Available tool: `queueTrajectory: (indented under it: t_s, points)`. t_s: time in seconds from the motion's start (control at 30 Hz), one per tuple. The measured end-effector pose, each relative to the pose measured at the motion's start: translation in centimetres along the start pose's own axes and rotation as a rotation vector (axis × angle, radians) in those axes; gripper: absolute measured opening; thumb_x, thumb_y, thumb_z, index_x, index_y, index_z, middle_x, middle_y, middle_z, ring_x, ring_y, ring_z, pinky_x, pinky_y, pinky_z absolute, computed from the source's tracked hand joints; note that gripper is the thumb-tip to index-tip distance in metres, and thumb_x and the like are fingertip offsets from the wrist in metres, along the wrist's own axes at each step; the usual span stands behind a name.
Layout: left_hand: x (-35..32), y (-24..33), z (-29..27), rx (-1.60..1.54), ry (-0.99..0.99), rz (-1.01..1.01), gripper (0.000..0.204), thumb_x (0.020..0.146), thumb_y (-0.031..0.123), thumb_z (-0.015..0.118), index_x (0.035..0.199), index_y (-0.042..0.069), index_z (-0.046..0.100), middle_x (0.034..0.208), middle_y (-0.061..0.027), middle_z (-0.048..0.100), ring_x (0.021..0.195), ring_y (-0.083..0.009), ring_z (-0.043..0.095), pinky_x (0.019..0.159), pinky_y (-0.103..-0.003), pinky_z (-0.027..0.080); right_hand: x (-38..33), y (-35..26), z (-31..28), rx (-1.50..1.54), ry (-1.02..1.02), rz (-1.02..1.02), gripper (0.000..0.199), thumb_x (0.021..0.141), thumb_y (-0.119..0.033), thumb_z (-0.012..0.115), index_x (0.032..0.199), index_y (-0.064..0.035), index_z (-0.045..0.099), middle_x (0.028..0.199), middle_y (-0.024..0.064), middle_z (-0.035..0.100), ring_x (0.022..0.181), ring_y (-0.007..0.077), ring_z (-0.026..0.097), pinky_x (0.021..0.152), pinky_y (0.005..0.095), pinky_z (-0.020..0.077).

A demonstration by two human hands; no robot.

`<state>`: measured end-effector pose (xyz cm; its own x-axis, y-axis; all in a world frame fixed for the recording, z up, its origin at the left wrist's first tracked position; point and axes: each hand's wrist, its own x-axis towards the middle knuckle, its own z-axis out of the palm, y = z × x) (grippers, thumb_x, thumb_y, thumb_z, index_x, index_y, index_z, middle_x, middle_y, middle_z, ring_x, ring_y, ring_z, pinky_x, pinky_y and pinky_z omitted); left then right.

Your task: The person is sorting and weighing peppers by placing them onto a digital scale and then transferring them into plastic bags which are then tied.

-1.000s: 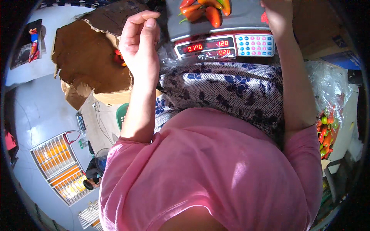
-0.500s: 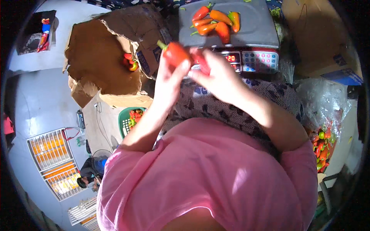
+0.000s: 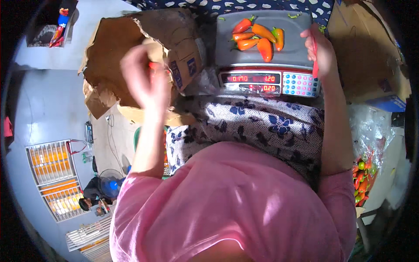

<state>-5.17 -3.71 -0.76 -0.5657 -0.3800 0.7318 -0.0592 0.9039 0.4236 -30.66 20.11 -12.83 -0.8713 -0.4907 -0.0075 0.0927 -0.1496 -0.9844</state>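
My left hand (image 3: 144,76) is over the opening of the torn cardboard box (image 3: 107,43), its fingers smeared by motion. Red patches show beside it, but I cannot make out whether they are peppers in the hand or in the box. At the scale's right edge, my right hand (image 3: 323,50) is closed around a slim red object (image 3: 315,59) whose kind I cannot tell. Several orange-red peppers (image 3: 265,50) lie grouped on the grey pan of the digital scale (image 3: 222,35), and its red display is lit.
Another cardboard box (image 3: 366,52) stands to the right. Below it, clear plastic wrap (image 3: 371,126) covers part of a heap of peppers (image 3: 363,183). A green basket (image 3: 136,136) is partly hidden behind my left forearm. At lower left, a person (image 3: 94,192) is near a fan.
My left hand, which held a red pepper in front of me, has swung left to the torn box. My right hand has moved right, away from it, to the scale's edge.
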Motion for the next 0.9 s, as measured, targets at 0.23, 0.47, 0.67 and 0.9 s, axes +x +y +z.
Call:
queueTrajectory:
  t_s: [0.23,0.47,0.67,0.9]
  points:
    - [-1.2,-2.0,17.4,0.256,-0.532,0.266,0.037,0.074,0.012,0.064,0.11,0.009,0.055,0.097,-0.0113,0.061,0.096,-0.029,0.058,0.079,-0.042,0.048,-0.9,-1.0,1.4,-0.053,-0.202,0.097,0.04,0.097,-0.042,0.04,0.082,-0.0075,0.054,0.058,-0.0069,0.037,0.046,0.002,0.029,0.045,0.0192,0.0259]
    - [-1.2,-3.1,16.0,0.326,-0.494,0.151,0.023,0.074,0.023,0.07,0.092,0.009,0.062,0.09,-0.011,0.061,0.074,-0.0286,0.064,0.065,-0.039,0.052,-0.8,-1.5,0.7,0.018,-0.157,0.03,0.037,0.098,-0.037,0.039,0.081,-0.0068,0.053,0.059,-0.0062,0.036,0.05,0.0025,0.031,0.048,0.0187,0.0268]
    - [-1.0,-0.2,11.2,-1.097,-0.396,-0.814,0.011,0.084,0.005,0.065,0.091,0.005,0.056,0.092,-0.0091,0.065,0.089,-0.0255,0.065,0.073,-0.033,0.055,-2.9,-1.9,3.4,-0.123,-0.417,-0.151,0.032,0.095,-0.034,0.05,0.089,-0.0037,0.058,0.071,-0.0012,0.052,0.066,0.0062,0.046,0.062,0.0223,0.0392]
    - [-1.0,2.9,10.1,-1.321,-0.71,-0.761,0.03,0.087,0.007,0.057,0.115,0.003,0.048,0.108,-0.0093,0.057,0.092,-0.0189,0.06,0.079,-0.03,0.049,-5.6,-4.1,5.6,-0.346,-0.459,-0.367,0.026,0.094,-0.024,0.053,0.095,0.0021,0.056,0.077,0.01,0.06,0.07,0.0142,0.054,0.065,0.0298,0.045]
